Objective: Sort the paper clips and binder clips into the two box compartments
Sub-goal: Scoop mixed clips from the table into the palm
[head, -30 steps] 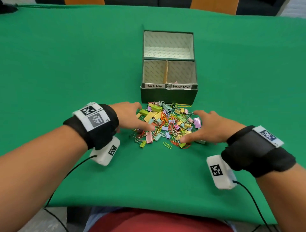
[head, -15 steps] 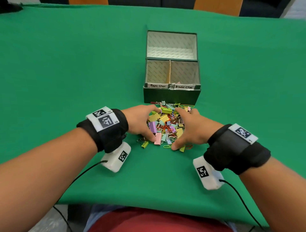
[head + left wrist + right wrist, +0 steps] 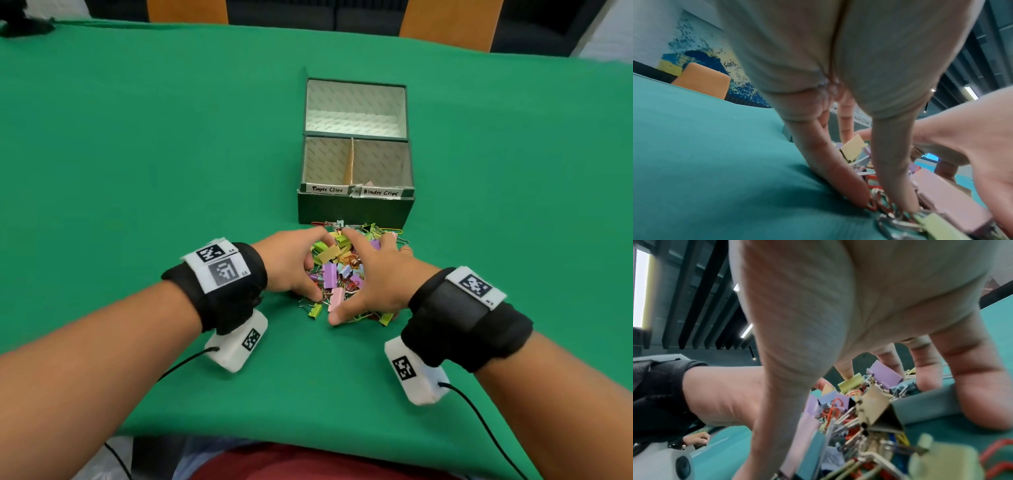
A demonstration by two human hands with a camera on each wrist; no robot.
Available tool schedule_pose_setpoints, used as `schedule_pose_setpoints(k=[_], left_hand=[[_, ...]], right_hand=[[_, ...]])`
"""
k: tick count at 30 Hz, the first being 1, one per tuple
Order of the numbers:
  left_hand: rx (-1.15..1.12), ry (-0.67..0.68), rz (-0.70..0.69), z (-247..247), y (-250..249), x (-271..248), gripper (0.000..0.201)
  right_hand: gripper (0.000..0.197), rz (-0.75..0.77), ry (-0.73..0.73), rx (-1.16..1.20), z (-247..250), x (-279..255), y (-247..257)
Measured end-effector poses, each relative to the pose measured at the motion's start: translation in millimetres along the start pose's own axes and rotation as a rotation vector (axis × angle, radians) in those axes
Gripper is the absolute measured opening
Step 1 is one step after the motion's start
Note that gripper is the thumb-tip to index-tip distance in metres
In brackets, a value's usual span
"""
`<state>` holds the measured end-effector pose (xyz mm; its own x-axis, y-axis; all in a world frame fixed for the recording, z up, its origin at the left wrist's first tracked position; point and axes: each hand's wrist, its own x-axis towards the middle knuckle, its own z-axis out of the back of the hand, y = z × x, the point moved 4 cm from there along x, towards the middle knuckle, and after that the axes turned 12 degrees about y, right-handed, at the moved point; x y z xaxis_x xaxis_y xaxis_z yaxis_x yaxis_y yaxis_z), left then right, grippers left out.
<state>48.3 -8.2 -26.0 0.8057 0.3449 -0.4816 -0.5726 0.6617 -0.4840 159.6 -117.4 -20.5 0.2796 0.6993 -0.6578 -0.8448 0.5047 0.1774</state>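
Nearest the body, both forearms reach forward over the green tablecloth (image 3: 137, 171), each wearing a black wrist strap (image 3: 226, 287) with a white camera module (image 3: 238, 342) hanging below; the left hand (image 3: 291, 263) and the right hand (image 3: 380, 281) cup a heap of clips (image 3: 337, 270) from either side — fingers extended and angled down, fingertips on the cloth at the heap's edges, the hands close but not touching. Neither hand visibly pinches any single clip; the left wrist view shows two left fingers (image 3: 838, 170) pressed against red paper clips (image 3: 873, 204), beside a pink binder clip (image 3: 947, 199); the right wrist view shows the right thumb and fingers standing around purple, yellow and green binder clips and tangled wire handles. Between the palms lies a purple binder clip (image 3: 330, 275); a pale green one (image 3: 315, 311) sits just nearer than the left thumb. Just beyond the fingertips stands the dark green box (image 3: 356, 209) — its front rim labelled "Paper Clips" (image 3: 327, 189) on the left and "Binder Clips" (image 3: 381, 192) on the right; something pale pink shows low in the binder compartment, though I cannot identify it. Beyond the table's far edge stand orange chair backs (image 3: 448, 24).
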Motion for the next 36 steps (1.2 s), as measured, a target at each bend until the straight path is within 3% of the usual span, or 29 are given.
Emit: schedule_pose_setpoints(k=[8,13,16,20,23,25,31,36], left_hand=[[-0.007,-0.053,-0.088,0.9,-3.8,0.1,0.077],[-0.098,-0.060,-0.111,1.3,-3.7,-1.2,0.068],[-0.183,-0.055,-0.122,3.7,0.7,-7.5,0.064],[-0.008,-0.067,0.010,8.1,11.5,-13.6,0.048],[-0.084,0.006,0.025,0.4,11.5,-10.7,0.031],[-0.153,-0.014,-0.007,-2.0,8.1,-6.9,0.023],[-0.263,-0.056,-0.087,0.6,4.6,-3.3,0.007],[-0.286,-0.046,-0.140,-0.5,6.2,-6.1,0.019]], right_hand=[[0.140,-0.017,0.006,-0.012,2.8,4.2,13.4],[0.126,-0.022,-0.005,-0.015,4.6,6.8,15.4],[0.127,-0.030,0.004,-0.024,5.3,7.7,14.2],[0.137,-0.042,-0.013,-0.009,11.2,7.9,15.1],[0.138,-0.047,-0.014,-0.013,12.6,8.2,18.2],[0.137,-0.045,-0.010,-0.030,11.3,9.1,21.6],[0.118,-0.032,-0.029,-0.024,11.7,10.7,23.4],[0.104,-0.021,-0.039,0.021,15.6,13.9,22.3]])
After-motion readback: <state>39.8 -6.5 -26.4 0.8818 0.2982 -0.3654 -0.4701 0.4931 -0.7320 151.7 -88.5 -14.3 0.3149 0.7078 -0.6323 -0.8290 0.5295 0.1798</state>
